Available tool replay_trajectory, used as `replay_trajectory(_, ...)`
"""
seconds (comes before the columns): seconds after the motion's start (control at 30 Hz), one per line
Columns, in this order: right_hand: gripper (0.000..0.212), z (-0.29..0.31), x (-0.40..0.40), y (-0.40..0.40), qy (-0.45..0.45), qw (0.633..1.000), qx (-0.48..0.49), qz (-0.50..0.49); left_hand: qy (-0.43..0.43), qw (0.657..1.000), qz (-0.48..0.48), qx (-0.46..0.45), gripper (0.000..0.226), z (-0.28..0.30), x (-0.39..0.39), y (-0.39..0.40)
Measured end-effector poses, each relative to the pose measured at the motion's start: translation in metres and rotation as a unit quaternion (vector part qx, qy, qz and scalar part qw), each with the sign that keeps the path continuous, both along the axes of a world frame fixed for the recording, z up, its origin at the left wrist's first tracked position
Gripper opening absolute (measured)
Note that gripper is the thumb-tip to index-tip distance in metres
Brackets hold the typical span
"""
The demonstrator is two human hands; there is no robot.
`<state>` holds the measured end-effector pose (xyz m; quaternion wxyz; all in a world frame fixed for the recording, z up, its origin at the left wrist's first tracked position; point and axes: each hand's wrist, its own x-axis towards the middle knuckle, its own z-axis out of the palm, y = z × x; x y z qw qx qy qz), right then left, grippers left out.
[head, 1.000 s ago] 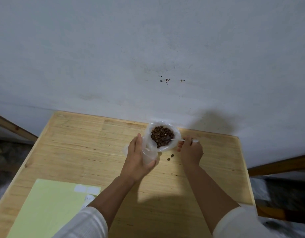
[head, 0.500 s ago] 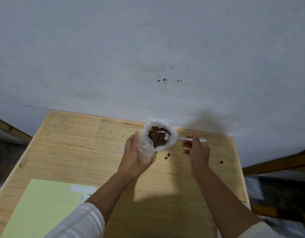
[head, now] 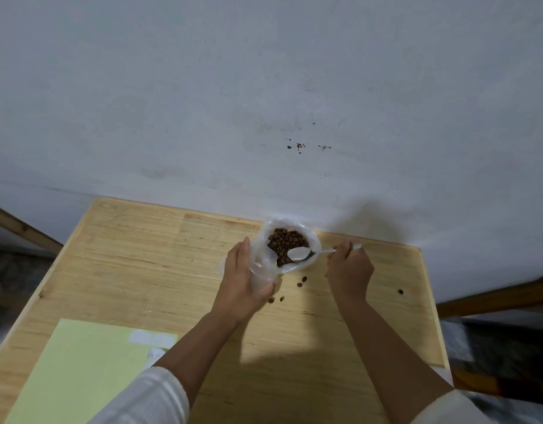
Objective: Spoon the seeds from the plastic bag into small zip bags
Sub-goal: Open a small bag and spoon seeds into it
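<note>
An open plastic bag (head: 313, 237) of brown seeds (head: 284, 241) stands at the far edge of the wooden table (head: 141, 258). My left hand (head: 242, 280) grips a small clear zip bag (head: 262, 275) held against the seed bag's left side. My right hand (head: 348, 267) pinches the handle of a white plastic spoon (head: 299, 254). The spoon's bowl hovers over the seeds and looks empty. Several loose seeds (head: 301, 282) lie on the table below the bag.
A light green sheet (head: 77, 371) with small white labels (head: 152, 338) lies at the near left. One stray seed (head: 400, 291) sits near the right edge. A grey wall rises just behind the table. Wooden frame pieces (head: 25, 231) flank both sides.
The spoon went from buried in the seeds to lifted above them with its bowl showing white. More loose seeds now lie on the table below the bag.
</note>
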<state>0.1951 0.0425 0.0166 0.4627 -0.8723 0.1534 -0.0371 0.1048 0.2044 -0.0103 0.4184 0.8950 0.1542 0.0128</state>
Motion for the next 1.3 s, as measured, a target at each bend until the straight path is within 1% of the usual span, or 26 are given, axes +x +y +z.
replay_trajectory(0.07,0.034,-0.007,0.000,0.007,0.017,1.000,-0.002,-0.006,-0.001,1.000,-0.001,0.003,0.107,-0.001,0.000,0.000)
replay_trajectory(0.1,0.033,-0.008,0.000,0.012,0.024,0.999,0.016,-0.014,-0.001,1.000,-0.001,0.003,0.106,-0.001,0.000,-0.001)
replay_trajectory(0.2,0.028,-0.015,0.000,0.021,0.079,0.987,0.126,-0.065,0.002,1.000,-0.004,0.006,0.106,-0.001,0.002,-0.001)
replay_trajectory(0.3,0.027,-0.025,0.000,0.017,0.145,0.947,0.254,-0.136,0.002,1.000,-0.003,0.003,0.106,0.000,0.003,0.000)
replay_trajectory(0.33,0.028,-0.026,0.000,0.014,0.150,0.935,0.284,-0.150,0.002,1.000,-0.004,0.004,0.106,0.000,0.003,0.000)
replay_trajectory(0.4,0.029,-0.026,0.000,0.007,0.142,0.923,0.321,-0.157,0.002,1.000,-0.002,0.004,0.106,0.000,0.003,0.000)
replay_trajectory(0.53,0.030,-0.013,-0.001,-0.007,0.112,0.913,0.371,-0.126,0.005,1.000,0.002,0.005,0.106,0.001,0.004,-0.002)
replay_trajectory(0.67,0.031,0.006,-0.004,-0.013,0.101,0.919,0.373,-0.076,0.008,1.000,-0.004,0.004,0.107,0.000,0.005,-0.002)
replay_trajectory(0.73,0.029,0.017,-0.008,-0.013,0.091,0.930,0.355,-0.033,0.007,1.000,-0.003,0.000,0.107,0.001,0.006,-0.004)
replay_trajectory(0.87,0.027,0.036,-0.018,-0.007,0.021,0.966,0.234,0.111,0.003,1.000,-0.008,-0.002,0.109,0.002,0.007,-0.006)
replay_trajectory(0.97,0.026,0.046,-0.021,-0.007,-0.021,0.966,0.177,0.187,-0.004,1.000,-0.006,-0.012,0.110,0.003,0.006,-0.006)
replay_trajectory(1.1,0.021,0.051,-0.021,-0.016,-0.033,0.966,0.144,0.212,-0.013,1.000,0.008,-0.026,0.109,0.007,0.005,-0.003)
replay_trajectory(1.27,0.009,0.052,-0.028,-0.035,-0.013,0.973,0.111,0.200,-0.024,0.999,0.018,-0.029,0.109,0.011,0.003,-0.003)
replay_trajectory(1.3,0.009,0.050,-0.031,-0.038,-0.008,0.974,0.096,0.204,-0.028,0.999,0.023,-0.030,0.109,0.011,0.003,-0.003)
